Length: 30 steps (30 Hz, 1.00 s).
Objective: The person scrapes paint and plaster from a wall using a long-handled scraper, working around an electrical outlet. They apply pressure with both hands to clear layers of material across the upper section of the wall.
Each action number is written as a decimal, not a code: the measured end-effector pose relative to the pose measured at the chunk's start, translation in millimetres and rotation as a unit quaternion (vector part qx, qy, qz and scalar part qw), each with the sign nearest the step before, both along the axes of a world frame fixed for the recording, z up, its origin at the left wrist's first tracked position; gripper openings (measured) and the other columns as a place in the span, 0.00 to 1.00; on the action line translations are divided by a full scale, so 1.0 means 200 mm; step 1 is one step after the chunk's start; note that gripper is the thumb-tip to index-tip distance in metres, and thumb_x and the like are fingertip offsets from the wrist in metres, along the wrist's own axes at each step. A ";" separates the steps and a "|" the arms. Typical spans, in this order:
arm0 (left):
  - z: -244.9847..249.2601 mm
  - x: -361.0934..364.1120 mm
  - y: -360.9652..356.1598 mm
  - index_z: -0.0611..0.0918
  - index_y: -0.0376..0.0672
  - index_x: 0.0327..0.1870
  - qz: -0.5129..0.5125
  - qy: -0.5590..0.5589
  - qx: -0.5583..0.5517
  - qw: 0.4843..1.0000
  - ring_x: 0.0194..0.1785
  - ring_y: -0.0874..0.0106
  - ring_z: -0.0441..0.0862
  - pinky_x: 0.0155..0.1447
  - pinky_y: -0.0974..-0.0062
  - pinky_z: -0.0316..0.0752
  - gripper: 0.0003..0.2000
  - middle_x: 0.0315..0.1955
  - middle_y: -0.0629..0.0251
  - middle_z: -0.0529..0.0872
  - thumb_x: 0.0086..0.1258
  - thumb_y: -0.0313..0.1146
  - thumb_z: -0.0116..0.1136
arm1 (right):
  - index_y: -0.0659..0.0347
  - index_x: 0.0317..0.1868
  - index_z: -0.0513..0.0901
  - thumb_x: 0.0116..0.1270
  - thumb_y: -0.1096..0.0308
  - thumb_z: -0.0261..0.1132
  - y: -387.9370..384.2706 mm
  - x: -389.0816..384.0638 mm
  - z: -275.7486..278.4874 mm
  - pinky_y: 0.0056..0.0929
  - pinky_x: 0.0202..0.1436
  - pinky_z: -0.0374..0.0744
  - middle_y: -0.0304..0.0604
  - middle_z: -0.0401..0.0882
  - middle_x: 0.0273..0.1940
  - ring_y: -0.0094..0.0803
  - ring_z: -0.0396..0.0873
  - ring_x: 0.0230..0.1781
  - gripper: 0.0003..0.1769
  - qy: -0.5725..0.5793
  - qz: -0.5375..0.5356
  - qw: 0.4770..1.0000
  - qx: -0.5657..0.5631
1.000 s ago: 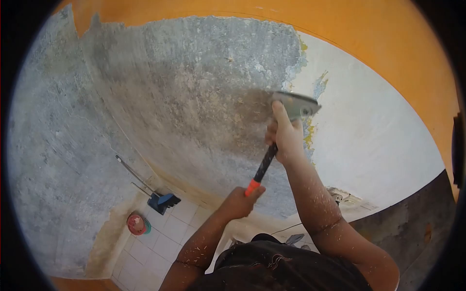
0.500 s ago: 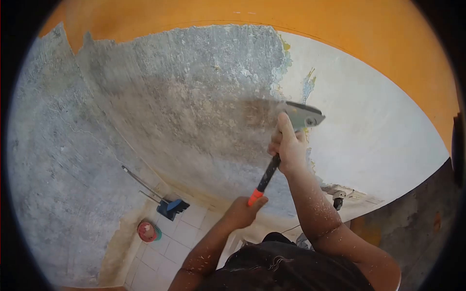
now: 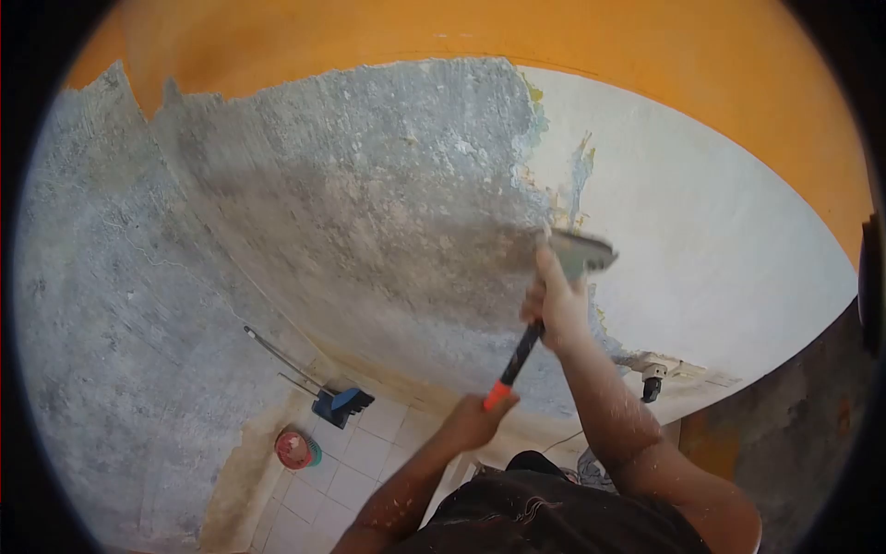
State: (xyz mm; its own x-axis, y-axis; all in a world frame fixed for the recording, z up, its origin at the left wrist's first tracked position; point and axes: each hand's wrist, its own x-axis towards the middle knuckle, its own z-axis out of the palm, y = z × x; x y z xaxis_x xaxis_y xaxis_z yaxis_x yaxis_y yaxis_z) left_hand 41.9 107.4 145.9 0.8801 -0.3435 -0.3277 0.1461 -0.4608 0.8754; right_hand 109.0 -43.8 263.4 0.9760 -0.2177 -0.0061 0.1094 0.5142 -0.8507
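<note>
A long-handled scraper [image 3: 526,353] slants up across the view, with a black shaft, an orange-red butt end and a wide, motion-blurred head. My right hand [image 3: 561,309] grips it just below the head, the thumb reaching up along it. Lower down, my left hand [image 3: 472,423] is wrapped round the orange-red end. The head lies at the ragged border between the bare grey plaster [image 3: 369,185] and the white paint [image 3: 701,231]; whether its blade touches the wall is hard to tell. White dust and flakes speckle both arms.
Orange paint [image 3: 461,32] covers the upper wall. A socket with a black plug [image 3: 653,377] sits low on the right. On the tiled floor [image 3: 355,452] are a blue dustpan [image 3: 341,404] and a red-and-green bucket [image 3: 295,449]. Another wall [image 3: 101,305] meets this one at left.
Both hands and the scraper have moved down the wall, with the head still at the white paint's edge. The view has shifted slightly too.
</note>
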 end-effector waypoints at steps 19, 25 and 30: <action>-0.08 -0.04 -0.06 0.73 0.40 0.18 -0.042 0.003 -0.027 0.999 0.14 0.79 0.69 0.21 0.76 0.66 0.25 0.11 0.72 0.71 0.66 0.53 0.53 | 0.47 0.21 0.62 0.65 0.53 0.61 -0.04 -0.05 0.00 0.20 0.15 0.54 0.24 0.54 0.13 0.15 0.52 0.10 0.20 0.018 -0.042 0.999 -0.007; 0.04 0.05 -0.07 0.73 0.39 0.15 -0.051 0.011 -0.064 0.997 0.16 0.78 0.71 0.21 0.74 0.66 0.26 0.11 0.70 0.73 0.66 0.53 0.54 | 0.48 0.21 0.63 0.65 0.53 0.62 -0.05 -0.02 0.13 0.21 0.14 0.54 0.25 0.54 0.13 0.16 0.52 0.10 0.20 -0.028 -0.013 0.999 -0.014; -0.04 -0.05 -0.11 0.75 0.39 0.17 -0.044 0.038 -0.019 0.998 0.15 0.78 0.71 0.21 0.74 0.65 0.25 0.11 0.70 0.73 0.65 0.53 0.54 | 0.51 0.34 0.67 0.65 0.53 0.62 -0.07 -0.09 -0.05 0.23 0.14 0.57 0.26 0.57 0.15 0.17 0.55 0.11 0.15 0.039 -0.029 0.998 -0.042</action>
State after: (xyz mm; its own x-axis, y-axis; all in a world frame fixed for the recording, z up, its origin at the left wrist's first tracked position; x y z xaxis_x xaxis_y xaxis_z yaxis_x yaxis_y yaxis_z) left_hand 31.0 86.0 137.8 0.8187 -0.4326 -0.3775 0.1726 -0.4417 0.8804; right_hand 90.7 -57.4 254.3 0.9588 -0.2775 -0.0609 0.0688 0.4348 -0.8979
